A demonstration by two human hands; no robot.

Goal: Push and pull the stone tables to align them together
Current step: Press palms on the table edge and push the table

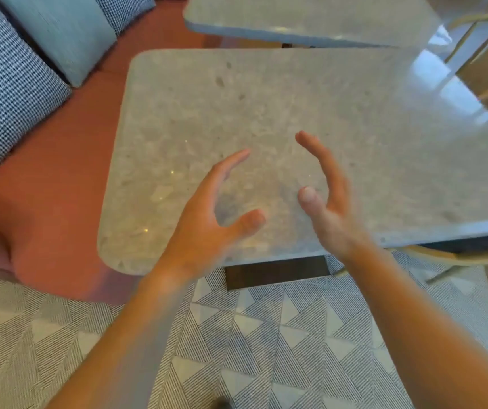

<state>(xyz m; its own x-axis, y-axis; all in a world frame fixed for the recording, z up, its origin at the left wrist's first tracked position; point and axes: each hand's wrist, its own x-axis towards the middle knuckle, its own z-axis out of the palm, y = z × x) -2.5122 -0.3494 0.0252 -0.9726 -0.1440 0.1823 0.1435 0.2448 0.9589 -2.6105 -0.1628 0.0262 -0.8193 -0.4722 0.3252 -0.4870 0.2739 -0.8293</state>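
**Near table** (310, 113): grey speckled stone top with rounded corners, in front of the person. Its left edge is just beside the bench. A dark base (278, 273) shows under the front edge, standing on the rug.

**Far table** (310, 16): same stone, beyond the near table. Its near edge runs at a slant to the near table's far edge. A wedge of gap shows on the left and narrows to the right, where the two tops come close. I cannot tell whether they touch there.

**Left hand** (207, 214): over the front part of the near table. Fingers straight and together, thumb spread wide, palm turned toward the other hand. It holds nothing. It is blurred, so contact with the stone cannot be told.

**Right hand** (328, 199): near the left hand but apart from it, palm facing it. Fingers lightly bent and loose, thumb raised. It holds nothing.

**Bench** (59, 202): terracotta seat along the left of both tables.

**Teal cushion** (57, 36): leaning on the bench back, between two check cushions (9, 84).

**Rug** (251, 335): pale, with a pattern of striped triangles, under the near table and the person's forearms.

**Chairs** (458, 256): light wood, on the right side. One is by the near table's front right corner, and others stand farther back.
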